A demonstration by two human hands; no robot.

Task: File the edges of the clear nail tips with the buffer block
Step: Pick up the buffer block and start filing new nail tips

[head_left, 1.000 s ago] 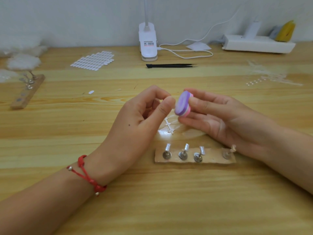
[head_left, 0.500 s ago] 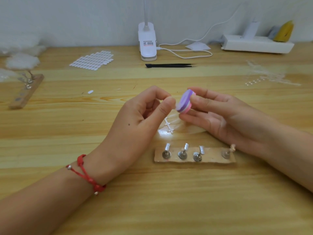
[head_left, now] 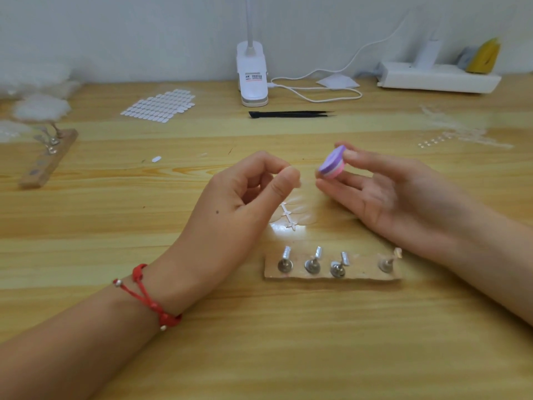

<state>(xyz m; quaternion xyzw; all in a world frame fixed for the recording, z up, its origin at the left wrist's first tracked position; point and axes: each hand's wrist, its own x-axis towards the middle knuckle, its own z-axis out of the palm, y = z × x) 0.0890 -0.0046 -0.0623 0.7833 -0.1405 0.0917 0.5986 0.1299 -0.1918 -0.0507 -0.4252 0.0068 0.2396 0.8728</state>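
On the desk (head_left: 259, 356), a peg board (head_left: 331, 278) lay nearest, a strip of nail tips (head_left: 289, 217) just behind it. Above these the left hand (head_left: 230, 203) and right hand (head_left: 383, 194) faced each other, apart (the buffer block (head_left: 331, 166) in the right one). Farther back lay tweezers (head_left: 288, 114), then a lamp base (head_left: 252, 79); a power strip (head_left: 438, 78) sat back right.

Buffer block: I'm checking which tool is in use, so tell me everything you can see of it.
The buffer block is a small rounded pad, purple face over a pink layer, foam-like by its look. The right hand pinches it between fingertips above and below, tilted, purple face toward the left hand, above the table and apart from that hand's pinched fingertips.
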